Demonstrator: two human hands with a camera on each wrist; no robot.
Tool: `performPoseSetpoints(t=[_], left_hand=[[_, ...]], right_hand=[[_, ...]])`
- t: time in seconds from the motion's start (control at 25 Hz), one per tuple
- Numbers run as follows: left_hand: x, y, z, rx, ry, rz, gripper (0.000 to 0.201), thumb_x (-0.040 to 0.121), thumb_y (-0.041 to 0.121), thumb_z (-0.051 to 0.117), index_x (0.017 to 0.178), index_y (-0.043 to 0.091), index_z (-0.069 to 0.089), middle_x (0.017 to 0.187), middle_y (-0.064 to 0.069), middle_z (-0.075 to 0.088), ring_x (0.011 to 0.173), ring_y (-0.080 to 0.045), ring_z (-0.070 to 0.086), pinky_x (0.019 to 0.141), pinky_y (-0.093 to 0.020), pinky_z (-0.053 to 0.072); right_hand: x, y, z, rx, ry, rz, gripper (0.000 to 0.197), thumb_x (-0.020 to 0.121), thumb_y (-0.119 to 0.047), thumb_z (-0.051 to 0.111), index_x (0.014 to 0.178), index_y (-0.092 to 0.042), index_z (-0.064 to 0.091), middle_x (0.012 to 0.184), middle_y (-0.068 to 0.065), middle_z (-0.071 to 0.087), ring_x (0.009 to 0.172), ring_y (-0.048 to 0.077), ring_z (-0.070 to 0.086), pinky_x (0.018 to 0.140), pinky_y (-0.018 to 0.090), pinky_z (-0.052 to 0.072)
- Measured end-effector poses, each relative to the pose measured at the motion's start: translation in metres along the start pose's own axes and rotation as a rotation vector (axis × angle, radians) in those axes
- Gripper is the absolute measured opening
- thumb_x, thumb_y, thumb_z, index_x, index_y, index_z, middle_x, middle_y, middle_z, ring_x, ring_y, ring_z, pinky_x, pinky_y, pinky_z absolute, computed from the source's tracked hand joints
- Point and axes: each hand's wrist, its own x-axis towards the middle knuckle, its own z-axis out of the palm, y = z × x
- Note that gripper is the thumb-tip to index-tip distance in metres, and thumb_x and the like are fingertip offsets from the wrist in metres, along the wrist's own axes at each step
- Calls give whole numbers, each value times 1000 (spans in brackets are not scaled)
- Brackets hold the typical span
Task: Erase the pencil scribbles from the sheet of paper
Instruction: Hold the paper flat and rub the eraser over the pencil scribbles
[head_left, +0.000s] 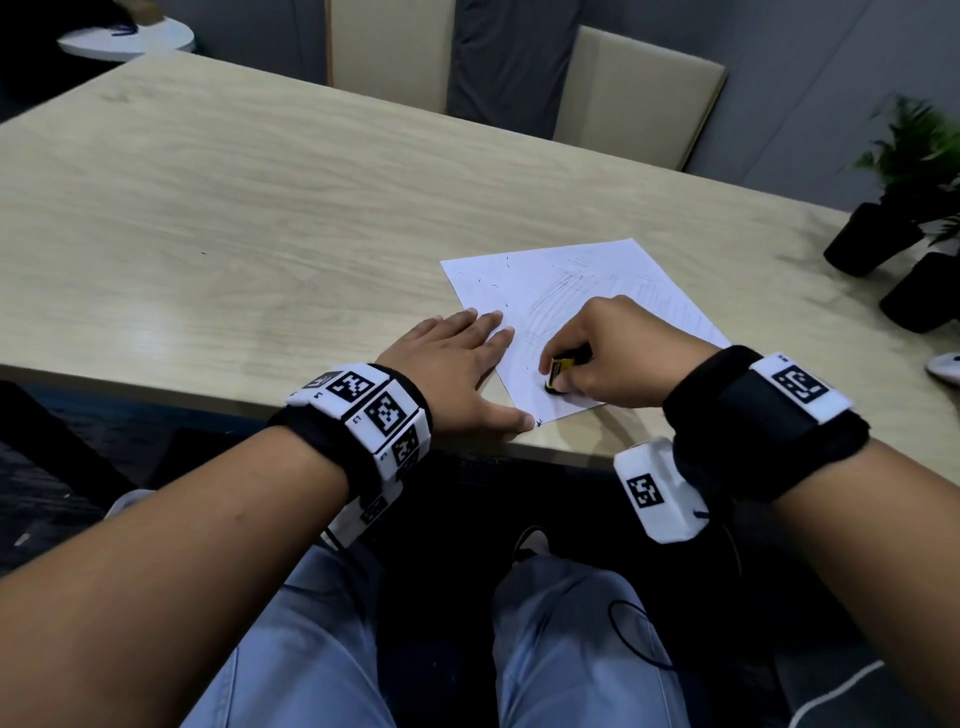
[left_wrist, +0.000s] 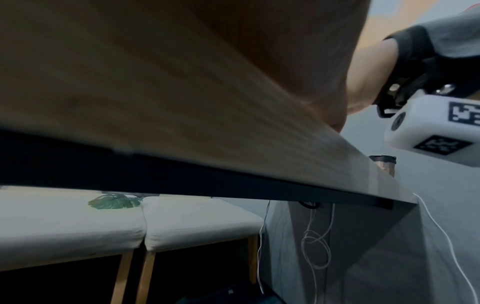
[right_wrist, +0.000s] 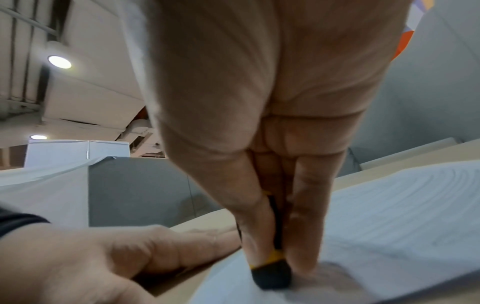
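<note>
The sheet of paper (head_left: 576, 322) lies skewed near the tabletop's (head_left: 234, 218) near edge, one corner almost at that edge. Faint pencil scribbles (head_left: 566, 293) run across its middle, and small dark crumbs dot its far left part. The left hand (head_left: 457, 364) lies flat, fingers straight and close together, fingertips on the sheet's left edge, thumb stretched along the tabletop's near edge toward the sheet's near corner. The right hand (head_left: 618, 353) is curled over the sheet's near part, thumb and fingers pinching an eraser (head_left: 558, 371) in a yellow-and-black sleeve. In the right wrist view the eraser's dark tip (right_wrist: 272, 275) presses down on the paper, fingers (right_wrist: 306, 216) tight on both sides. Two dark plant pots (head_left: 872, 239) stand at the tabletop's right edge, well apart from the sheet. Beige chairs (head_left: 639, 98) stand beyond the far edge.
</note>
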Motion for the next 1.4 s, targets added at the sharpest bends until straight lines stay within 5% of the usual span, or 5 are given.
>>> performPoseSetpoints(t=[0.24, 0.56, 0.8, 1.04, 1.4], left_hand=[[-1, 0, 0, 2, 6, 6, 102, 77, 84, 39, 156, 32, 2, 164, 11, -8, 150, -10, -9, 121, -35, -3], [-1, 0, 0, 1, 4, 0, 104, 76, 85, 39, 157, 31, 3, 164, 12, -8, 150, -9, -9, 121, -34, -4], [-1, 1, -1, 2, -2, -6, 103, 76, 84, 40, 156, 31, 2, 164, 12, -9, 149, -8, -10, 121, -34, -4], [-1, 1, -1, -2, -1, -2, 104, 76, 84, 40, 157, 31, 2, 164, 12, -9, 150, -9, -10, 121, -34, -4], [1, -1, 2, 4, 16, 7, 103, 76, 85, 38, 156, 32, 3, 164, 12, -8, 150, -9, -9, 121, -34, -3]], right_hand=[[18, -8, 8, 126, 164, -50, 17, 79, -13, 70, 93, -22, 76, 78, -8, 70, 84, 12, 62, 77, 25, 48], [-13, 12, 1, 49, -8, 45, 13, 76, -15, 72, 80, -28, 74, 74, -8, 71, 78, 7, 63, 71, 22, 49], [0, 7, 11, 127, 160, 21, 16, 80, -12, 69, 89, -23, 76, 79, -9, 70, 76, 3, 60, 62, 6, 40], [-20, 7, 5, 103, 18, 63, 13, 78, -13, 70, 82, -25, 76, 71, -8, 70, 73, 5, 62, 68, 19, 48], [-3, -12, 19, 143, 98, -69, 17, 78, -10, 67, 86, -23, 75, 75, -6, 70, 75, 6, 61, 74, 25, 50]])
